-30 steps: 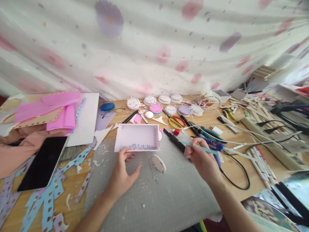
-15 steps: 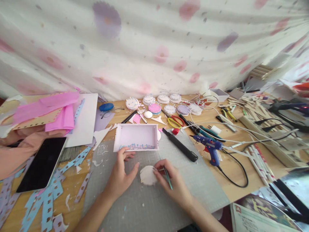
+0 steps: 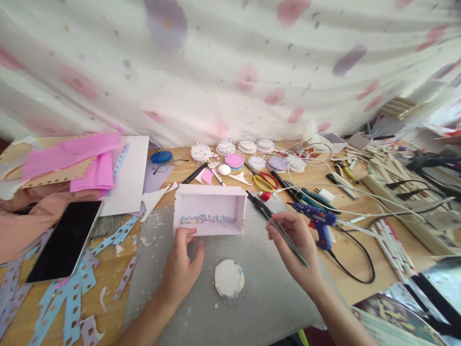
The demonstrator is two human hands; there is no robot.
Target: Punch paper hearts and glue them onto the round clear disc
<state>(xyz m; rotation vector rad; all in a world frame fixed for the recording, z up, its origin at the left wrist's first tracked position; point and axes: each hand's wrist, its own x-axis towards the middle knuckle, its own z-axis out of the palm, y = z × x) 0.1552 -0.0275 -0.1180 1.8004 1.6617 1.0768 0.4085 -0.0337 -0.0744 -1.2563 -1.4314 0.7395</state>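
Note:
A shallow white box [image 3: 207, 194] holds small blue and lilac paper bits [image 3: 205, 219] along its lower side. My left hand [image 3: 185, 262] touches the box's near edge with its fingers, the thumb held apart. My right hand [image 3: 295, 245] is raised above the mat's right side, its fingers closed on a pair of green tweezers [image 3: 288, 238]. Between my hands, a round white paper disc [image 3: 229, 278] with bluish and yellowish bits on its rim lies on the grey cutting mat [image 3: 187, 322], touched by neither hand.
A blue glue gun [image 3: 319, 221] with a cable lies right of my right hand. Behind the box are several decorated discs [image 3: 234, 161], scissors [image 3: 265, 181] and pliers [image 3: 319, 199]. A phone [image 3: 65, 242] and punched paper strips [image 3: 74, 302] lie at left.
My right hand has moved from the disc up and to the right with the tweezers. The box now sits tilted more toward me under my left hand. The disc shows fully.

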